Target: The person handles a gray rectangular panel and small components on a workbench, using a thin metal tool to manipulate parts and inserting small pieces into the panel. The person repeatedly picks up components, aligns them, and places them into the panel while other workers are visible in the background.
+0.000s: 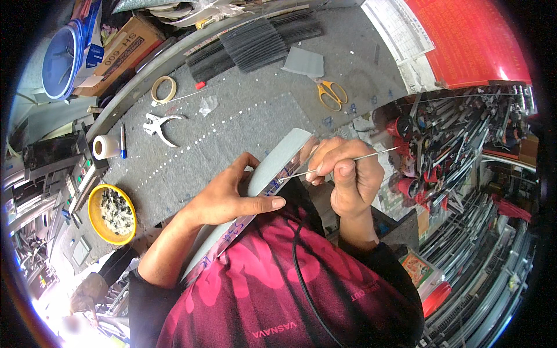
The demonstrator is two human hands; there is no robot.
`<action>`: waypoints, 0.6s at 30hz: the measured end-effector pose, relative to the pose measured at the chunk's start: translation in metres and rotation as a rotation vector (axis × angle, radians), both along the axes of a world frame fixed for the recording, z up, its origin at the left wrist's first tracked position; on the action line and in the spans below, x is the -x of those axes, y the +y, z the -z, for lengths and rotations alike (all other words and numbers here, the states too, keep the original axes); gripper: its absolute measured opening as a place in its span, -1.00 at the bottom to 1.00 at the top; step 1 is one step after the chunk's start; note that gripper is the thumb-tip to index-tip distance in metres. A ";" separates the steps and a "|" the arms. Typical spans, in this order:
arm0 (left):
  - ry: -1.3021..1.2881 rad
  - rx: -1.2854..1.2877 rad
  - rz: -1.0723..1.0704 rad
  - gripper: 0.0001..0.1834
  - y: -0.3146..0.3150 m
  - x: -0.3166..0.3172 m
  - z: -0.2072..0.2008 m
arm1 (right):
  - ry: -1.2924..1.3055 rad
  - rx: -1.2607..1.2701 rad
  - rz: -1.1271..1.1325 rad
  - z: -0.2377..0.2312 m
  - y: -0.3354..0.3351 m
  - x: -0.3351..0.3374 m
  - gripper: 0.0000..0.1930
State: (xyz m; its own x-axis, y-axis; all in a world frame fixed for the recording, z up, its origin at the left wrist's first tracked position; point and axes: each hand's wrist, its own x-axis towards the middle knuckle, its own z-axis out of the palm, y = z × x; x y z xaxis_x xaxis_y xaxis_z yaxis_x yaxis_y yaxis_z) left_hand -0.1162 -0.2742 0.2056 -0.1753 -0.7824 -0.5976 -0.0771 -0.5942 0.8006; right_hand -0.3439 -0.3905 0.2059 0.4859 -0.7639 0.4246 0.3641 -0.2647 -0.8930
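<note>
A long light-grey strip with a clear, plastic-like edge and blue handwriting lies slanting across my front. My left hand grips it near the middle, thumb on the near edge and fingers over the far side. A thin straight metal rod is pinched between the thumb and fingers of my right hand. Its left tip meets the strip's written edge, while the other end sticks out to the right. Whether the tip goes into the strip, I cannot tell. The strip's lower end runs down beside my left forearm.
On the grey worktable lie white-handled pliers, a tape roll, yellow-handled scissors and dark pleated mesh. At left stands a yellow bowl of small scraps. Metal bars crowd the right side.
</note>
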 end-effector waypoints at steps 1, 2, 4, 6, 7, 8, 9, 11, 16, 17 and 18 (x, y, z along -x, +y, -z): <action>0.001 0.014 -0.002 0.02 0.001 0.000 0.000 | 0.000 0.008 -0.005 0.001 0.000 -0.001 -0.56; -0.006 0.018 -0.001 0.02 0.001 0.000 0.000 | 0.000 0.016 -0.009 0.001 -0.001 -0.001 -0.56; -0.014 0.026 0.001 0.02 0.002 0.000 0.001 | -0.003 0.021 -0.020 0.002 -0.001 -0.001 -0.56; -0.025 0.020 0.008 0.02 0.002 0.001 0.001 | -0.003 0.011 -0.033 0.002 -0.001 0.000 -0.57; -0.017 0.029 0.007 0.02 0.002 0.001 0.001 | 0.001 -0.007 -0.035 0.002 -0.001 0.000 -0.57; -0.021 0.027 0.009 0.02 0.003 0.001 0.000 | 0.007 -0.025 -0.037 0.002 -0.001 0.001 -0.58; -0.034 0.021 0.015 0.02 0.003 0.001 0.000 | 0.005 -0.043 -0.040 0.001 0.000 0.002 -0.58; -0.033 0.025 0.013 0.02 0.004 0.000 0.000 | 0.014 -0.046 -0.042 0.001 0.000 0.003 -0.59; -0.021 0.031 -0.002 0.02 0.005 0.002 0.002 | 0.017 -0.039 -0.050 0.004 0.000 0.002 -0.59; -0.022 0.032 -0.003 0.02 0.004 0.002 0.003 | 0.003 -0.010 -0.068 0.005 -0.001 0.001 -0.59; -0.023 0.034 -0.003 0.03 0.004 0.002 0.003 | -0.005 0.012 -0.082 0.005 -0.001 0.000 -0.59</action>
State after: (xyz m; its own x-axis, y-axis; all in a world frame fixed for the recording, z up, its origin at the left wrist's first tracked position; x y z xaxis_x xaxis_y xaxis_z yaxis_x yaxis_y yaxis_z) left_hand -0.1178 -0.2697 0.2028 -0.1592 -0.8027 -0.5747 -0.0936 -0.5673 0.8182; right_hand -0.3443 -0.3920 0.2005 0.5444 -0.7168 0.4358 0.3891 -0.2445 -0.8882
